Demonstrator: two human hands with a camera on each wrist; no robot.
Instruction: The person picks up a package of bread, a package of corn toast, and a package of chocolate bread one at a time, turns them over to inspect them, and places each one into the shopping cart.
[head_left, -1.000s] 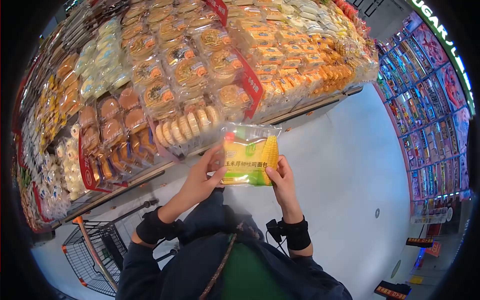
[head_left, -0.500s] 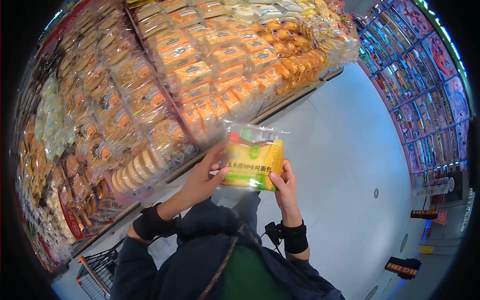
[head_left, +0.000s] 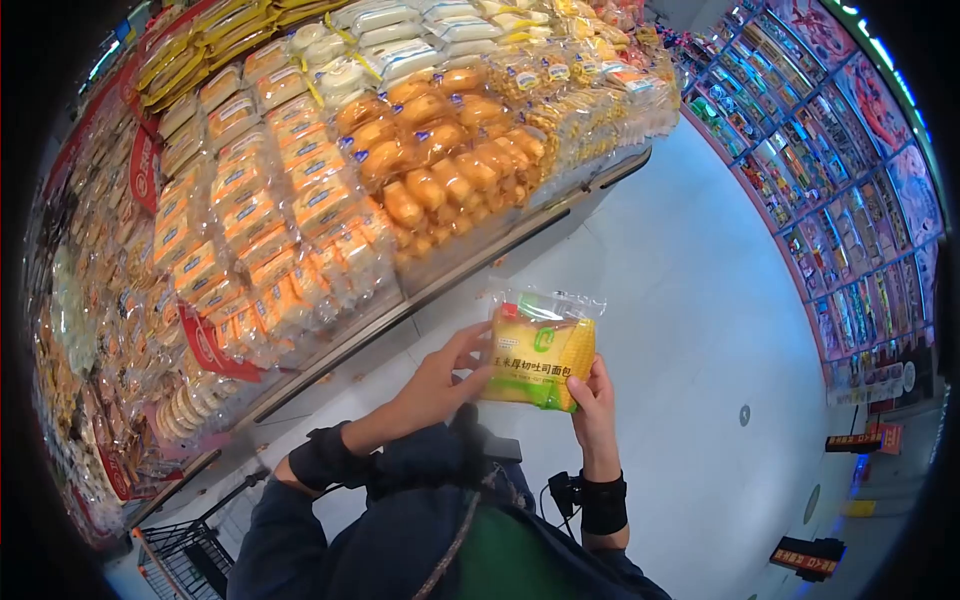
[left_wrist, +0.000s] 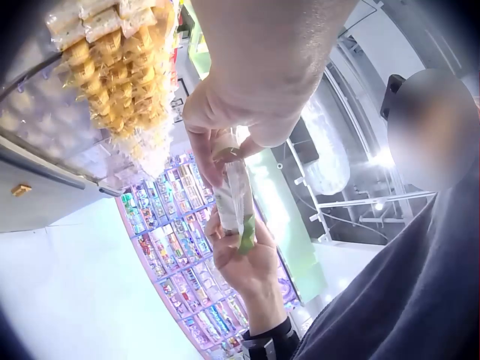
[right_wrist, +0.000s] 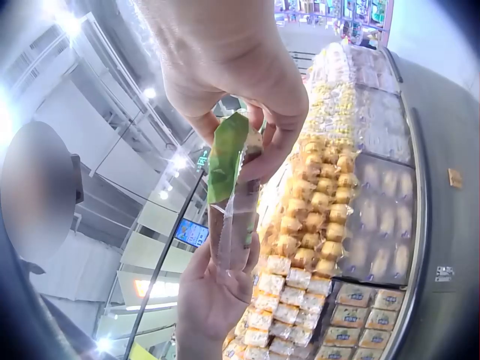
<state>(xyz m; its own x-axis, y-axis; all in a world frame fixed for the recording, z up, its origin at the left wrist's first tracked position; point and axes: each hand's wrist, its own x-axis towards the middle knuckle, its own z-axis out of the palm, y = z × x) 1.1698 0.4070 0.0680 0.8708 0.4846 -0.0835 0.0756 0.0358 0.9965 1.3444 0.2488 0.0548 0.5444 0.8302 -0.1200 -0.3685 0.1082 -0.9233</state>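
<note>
A yellow and green bread package (head_left: 540, 355) with a corn picture is held upright, its printed front facing the head camera. My right hand (head_left: 597, 420) pinches its lower right corner, thumb on the front. At its left edge is my left hand (head_left: 435, 385), thumb and fingers spread around that edge. The left wrist view shows the package (left_wrist: 238, 199) edge-on between the left hand's (left_wrist: 251, 90) thumb and fingers. From the right wrist view, the right hand (right_wrist: 232, 67) grips the package's green end (right_wrist: 227, 157), with the left hand (right_wrist: 214, 300) at the other end.
A long display of packaged breads (head_left: 300, 190) slopes across the left and top. Pale floor (head_left: 670, 330) lies ahead and right, with stocked shelves (head_left: 830, 190) beyond. A shopping cart (head_left: 180, 560) stands at the lower left.
The view has moved along the bread display, whose goods have shifted left. The package and both hands sit slightly lower and farther right in view. The left hand's fingers have spread somewhat.
</note>
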